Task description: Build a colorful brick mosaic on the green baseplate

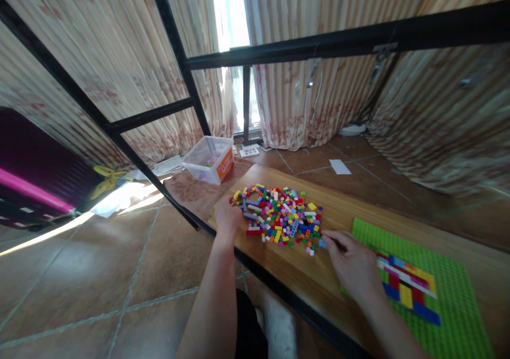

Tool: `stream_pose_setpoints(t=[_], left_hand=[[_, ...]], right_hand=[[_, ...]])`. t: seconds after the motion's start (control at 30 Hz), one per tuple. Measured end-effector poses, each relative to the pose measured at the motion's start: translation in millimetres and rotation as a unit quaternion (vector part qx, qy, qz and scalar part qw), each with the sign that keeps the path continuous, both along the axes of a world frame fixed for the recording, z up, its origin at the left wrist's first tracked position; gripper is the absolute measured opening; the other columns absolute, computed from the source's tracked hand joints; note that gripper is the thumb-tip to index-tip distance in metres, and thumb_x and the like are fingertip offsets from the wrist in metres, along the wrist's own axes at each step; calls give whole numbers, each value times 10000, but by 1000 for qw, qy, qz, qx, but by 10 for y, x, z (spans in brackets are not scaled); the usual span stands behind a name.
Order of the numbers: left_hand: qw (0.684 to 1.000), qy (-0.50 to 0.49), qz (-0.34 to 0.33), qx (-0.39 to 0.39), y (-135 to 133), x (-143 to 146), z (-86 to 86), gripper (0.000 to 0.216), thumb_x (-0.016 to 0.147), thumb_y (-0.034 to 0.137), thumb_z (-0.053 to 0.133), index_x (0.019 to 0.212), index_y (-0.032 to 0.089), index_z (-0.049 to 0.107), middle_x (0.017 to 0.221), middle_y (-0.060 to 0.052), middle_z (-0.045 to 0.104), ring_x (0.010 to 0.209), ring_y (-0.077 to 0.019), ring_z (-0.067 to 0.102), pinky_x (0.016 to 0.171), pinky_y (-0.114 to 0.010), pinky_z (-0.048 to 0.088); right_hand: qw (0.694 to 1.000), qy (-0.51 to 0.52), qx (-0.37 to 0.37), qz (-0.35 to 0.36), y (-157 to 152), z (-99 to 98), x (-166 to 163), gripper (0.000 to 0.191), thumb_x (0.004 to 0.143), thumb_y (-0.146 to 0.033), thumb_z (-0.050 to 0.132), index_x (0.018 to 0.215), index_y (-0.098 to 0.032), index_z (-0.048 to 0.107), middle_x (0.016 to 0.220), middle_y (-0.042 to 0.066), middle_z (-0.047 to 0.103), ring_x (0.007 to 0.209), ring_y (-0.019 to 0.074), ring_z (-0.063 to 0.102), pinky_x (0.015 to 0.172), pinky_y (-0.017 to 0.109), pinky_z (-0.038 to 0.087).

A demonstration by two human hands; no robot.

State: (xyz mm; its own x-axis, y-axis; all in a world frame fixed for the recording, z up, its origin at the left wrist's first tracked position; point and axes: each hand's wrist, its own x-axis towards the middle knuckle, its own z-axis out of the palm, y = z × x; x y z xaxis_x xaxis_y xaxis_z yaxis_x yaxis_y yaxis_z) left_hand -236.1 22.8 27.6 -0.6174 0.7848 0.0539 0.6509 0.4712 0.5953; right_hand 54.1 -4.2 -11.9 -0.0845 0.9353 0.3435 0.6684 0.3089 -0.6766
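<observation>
Resting at the left edge of the brick pile (281, 215) on the wooden table (295, 271), left hand (227, 216) curled, grip hidden, right hand (353, 263) fingers drawn narrow at the pile's right edge, hold unclear, green baseplate (458, 295) just beside

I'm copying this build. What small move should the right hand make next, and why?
Probably pinch the small light-blue brick at the fingertips of the right hand and carry it to the green studded baseplate: the fingertips lie at the near edge of the pile of colourful plastic bricks, and the partly filled baseplate sits right beside that hand.
</observation>
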Motion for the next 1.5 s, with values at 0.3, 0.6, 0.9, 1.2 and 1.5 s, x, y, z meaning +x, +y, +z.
stream_pose_setpoints(t=[0.3, 0.6, 0.9, 1.2, 1.5], left_hand=[[999, 2, -35, -22, -8, 35, -2, 493, 727, 25, 552, 1188, 135, 686, 1162, -135, 726, 1063, -232, 682, 907, -281, 485], [997, 39, -47, -40, 43, 27, -54, 366, 790, 143, 575, 1120, 165, 732, 1077, -133, 750, 1028, -274, 683, 880, -339, 497], [991, -77, -57, 96, 72, 136, 29, 275, 732, 265, 654, 958, 167, 777, 748, -52, 749, 693, -207, 683, 640, -270, 506], [868, -406, -251, 140, -113, 1290, 22, 146, 682, 262, 721, 780, 164, 769, 744, -18, 743, 682, -135, 653, 647, -223, 505], [829, -488, -248, 118, -120, 1436, -4, 151, 637, 269, 771, 728, 150, 760, 671, -12, 717, 599, -112, 617, 607, -221, 509]], right_hand=[[1000, 0, -1, 0, -3, 38, 9, 296, 909, -389, 476, 906, -226, 723, 940, 59, 735, 872, 220, 680, 759, 340, 503], [1000, -1, -6, -1, -24, 97, -57, 276, 913, -321, 476, 902, -210, 729, 903, 61, 733, 816, 206, 674, 734, 328, 496], [998, 51, -21, 11, -76, 205, -181, 224, 908, -258, 505, 892, -219, 724, 877, 52, 715, 788, 183, 656, 733, 305, 491], [972, 218, -74, 47, -114, 239, -327, 441, 854, -291, 598, 1290, -224, 586, 1042, 50, 695, 717, 140, 627, 692, 293, 524], [971, 234, -45, 28, -108, 283, -186, 266, 859, -240, 565, 1071, -222, 726, 1010, 57, 729, 893, 181, 671, 821, 317, 528]])
